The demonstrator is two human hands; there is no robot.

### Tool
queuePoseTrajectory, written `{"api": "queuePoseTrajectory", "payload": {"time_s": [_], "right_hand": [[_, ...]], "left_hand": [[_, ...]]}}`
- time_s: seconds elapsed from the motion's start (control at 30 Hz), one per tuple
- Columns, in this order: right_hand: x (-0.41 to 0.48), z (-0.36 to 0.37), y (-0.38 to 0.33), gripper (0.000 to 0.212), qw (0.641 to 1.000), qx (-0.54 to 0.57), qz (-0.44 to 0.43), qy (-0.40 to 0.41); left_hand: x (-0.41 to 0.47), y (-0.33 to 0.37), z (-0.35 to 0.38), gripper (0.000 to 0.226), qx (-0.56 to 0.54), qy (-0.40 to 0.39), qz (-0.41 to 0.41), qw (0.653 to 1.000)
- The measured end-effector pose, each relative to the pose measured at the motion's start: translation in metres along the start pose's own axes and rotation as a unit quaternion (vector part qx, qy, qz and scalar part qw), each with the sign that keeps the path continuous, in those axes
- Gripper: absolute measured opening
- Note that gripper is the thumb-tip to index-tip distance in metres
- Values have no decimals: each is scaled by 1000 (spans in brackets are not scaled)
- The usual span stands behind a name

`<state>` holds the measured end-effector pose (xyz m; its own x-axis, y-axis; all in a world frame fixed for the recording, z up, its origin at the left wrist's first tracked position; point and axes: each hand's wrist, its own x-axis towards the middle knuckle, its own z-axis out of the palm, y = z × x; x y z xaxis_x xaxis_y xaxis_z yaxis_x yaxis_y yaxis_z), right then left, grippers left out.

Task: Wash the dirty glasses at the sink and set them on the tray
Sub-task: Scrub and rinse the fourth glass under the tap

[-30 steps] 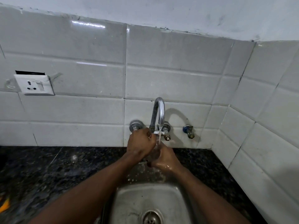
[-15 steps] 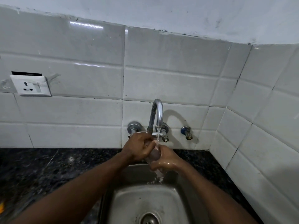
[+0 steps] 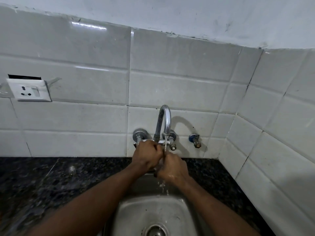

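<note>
Both of my hands are pressed together under the chrome tap (image 3: 164, 120), above the back of the steel sink (image 3: 136, 217). A clear glass (image 3: 161, 162) is clasped between them, and only a sliver of it shows. My left hand (image 3: 146, 156) closes over its upper left side. My wet right hand (image 3: 172, 168) grips it from the lower right. A thin stream of water (image 3: 165, 143) falls from the spout onto the hands and drips down into the basin. No tray is in view.
Dark speckled granite counter (image 3: 56, 181) runs on both sides of the sink. White tiled walls meet in a corner at the right. A small angle valve (image 3: 195, 141) sits right of the tap, a wall socket (image 3: 29, 90) at far left. The drain (image 3: 154, 230) lies at the bottom edge.
The hands have stayed under the running tap and shifted slightly around the glass. The glass showed more between them half a second ago and is now nearly covered.
</note>
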<state>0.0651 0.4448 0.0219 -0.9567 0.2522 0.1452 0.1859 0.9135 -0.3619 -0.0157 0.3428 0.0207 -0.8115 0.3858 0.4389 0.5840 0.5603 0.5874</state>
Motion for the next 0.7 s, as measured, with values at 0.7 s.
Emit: {"api": "queuePoseTrajectory", "payload": {"time_s": [0.7], "right_hand": [[-8, -1, 3, 67, 999, 44, -2, 7]], "left_hand": [[5, 5, 6, 46, 40, -41, 27, 998]]}}
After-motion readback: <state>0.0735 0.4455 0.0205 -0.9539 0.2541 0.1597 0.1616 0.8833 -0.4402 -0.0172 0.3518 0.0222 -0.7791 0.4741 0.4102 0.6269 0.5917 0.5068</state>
